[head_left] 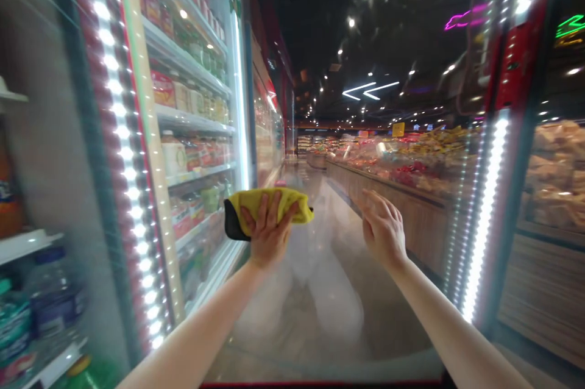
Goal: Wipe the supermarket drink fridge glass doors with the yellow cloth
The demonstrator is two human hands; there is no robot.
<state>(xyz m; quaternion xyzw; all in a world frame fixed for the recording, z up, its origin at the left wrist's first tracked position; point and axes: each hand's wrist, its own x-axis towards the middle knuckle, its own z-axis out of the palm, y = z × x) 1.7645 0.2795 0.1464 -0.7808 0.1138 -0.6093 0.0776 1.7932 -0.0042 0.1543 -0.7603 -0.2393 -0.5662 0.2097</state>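
Under my left hand is a folded yellow cloth with a black underside showing at its left end. My fingers are spread over it and hold it against a clear glass pane. To the right, my right hand is raised with its fingers extended and slightly bent, and nothing shows in it. Whether its fingertips touch the glass I cannot tell. Faint reflections show across the lower part of the pane.
At left stands a lit refrigerated display with several shelves of bottles and packages. More bottles sit at the near left edge. A red frame with a bright light strip rises at right. Beyond the glass, produce counters line an aisle.
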